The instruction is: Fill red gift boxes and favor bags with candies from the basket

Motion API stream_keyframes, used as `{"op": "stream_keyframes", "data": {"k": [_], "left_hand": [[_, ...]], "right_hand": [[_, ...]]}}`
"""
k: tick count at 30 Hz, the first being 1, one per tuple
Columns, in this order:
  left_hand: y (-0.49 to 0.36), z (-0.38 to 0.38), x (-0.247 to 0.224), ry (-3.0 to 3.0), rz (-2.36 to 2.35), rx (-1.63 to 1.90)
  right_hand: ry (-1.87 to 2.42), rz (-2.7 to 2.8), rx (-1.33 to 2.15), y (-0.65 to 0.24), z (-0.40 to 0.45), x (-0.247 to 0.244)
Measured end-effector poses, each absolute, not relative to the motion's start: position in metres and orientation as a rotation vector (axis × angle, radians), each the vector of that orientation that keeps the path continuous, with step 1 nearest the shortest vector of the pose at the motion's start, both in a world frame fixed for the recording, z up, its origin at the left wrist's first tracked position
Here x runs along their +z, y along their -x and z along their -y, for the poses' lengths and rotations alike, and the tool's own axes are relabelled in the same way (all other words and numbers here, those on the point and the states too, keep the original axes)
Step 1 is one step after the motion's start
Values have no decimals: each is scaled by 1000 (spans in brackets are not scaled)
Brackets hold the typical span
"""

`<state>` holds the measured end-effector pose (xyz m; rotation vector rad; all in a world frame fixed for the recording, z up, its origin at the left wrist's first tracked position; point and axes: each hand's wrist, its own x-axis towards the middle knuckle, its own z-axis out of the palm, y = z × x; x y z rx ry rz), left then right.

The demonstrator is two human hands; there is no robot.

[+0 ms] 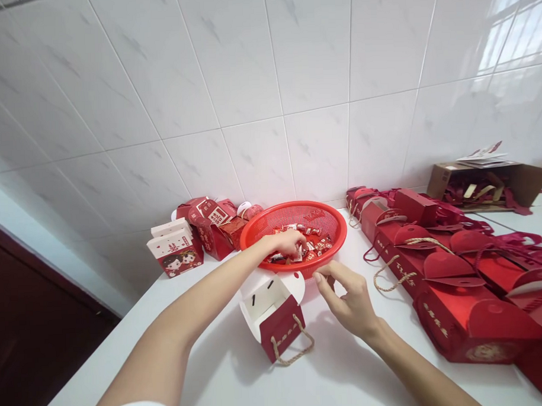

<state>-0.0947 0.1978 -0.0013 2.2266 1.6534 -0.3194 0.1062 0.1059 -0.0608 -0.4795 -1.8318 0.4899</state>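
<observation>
My left hand (291,242) reaches into a red plastic basket (293,209), its fingers bent down among small wrapped sweets (322,244). Whatever is between those fingertips is too small to make out. In front of the basket stands an open gift box (282,328), dark red outside and white inside, with a rope handle hanging over its near side. I see no contents in it. My right hand (350,295) is just right of the box and close to the basket's front, thumb and forefinger pinched together. What they hold, if anything, is hidden.
Rows of closed red gift boxes (456,291) fill the table's right side. Behind them, a cardboard box (514,185) holds dark red ribbons. To the basket's left are white-and-red cartons (177,250) and red packages (214,226). A tiled wall (251,144) bounds the back.
</observation>
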Motion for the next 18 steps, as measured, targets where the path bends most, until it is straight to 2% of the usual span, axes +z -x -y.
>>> {"op": "stream_keyframes", "data": {"k": [4, 14, 18], "left_hand": [[112, -202, 6, -2205, -1673, 87], [129, -216, 6, -1897, -1535, 466], [118, -207, 16, -1699, -1312, 673]], "right_hand": [[473, 1812, 449, -107, -108, -61], [476, 1792, 459, -107, -110, -62], [523, 1740, 622, -107, -113, -63]]}}
